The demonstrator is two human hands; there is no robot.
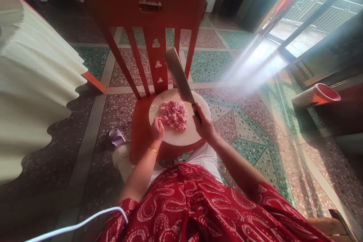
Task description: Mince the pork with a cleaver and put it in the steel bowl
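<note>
My right hand (204, 124) grips the dark handle of a cleaver (180, 77). Its broad blade is raised and slants up to the left, over the far side of a round cutting board (195, 136). A heap of pink minced meat (174, 115) lies on the board. At the near left rim, my left hand (157, 128) is closed, with its curled fingertips beside the edge of the meat. Whether something is pinched in those fingers is hidden. The board rests on the seat of a red wooden chair (138, 124), close in front of my knees.
The chair's slatted back (155, 45) rises behind the board. A pale draped cloth (36, 83) hangs at the left. On the right, a bin (314, 96) stands near the bright doorway (300, 26). A white cable (76, 225) runs by my left sleeve.
</note>
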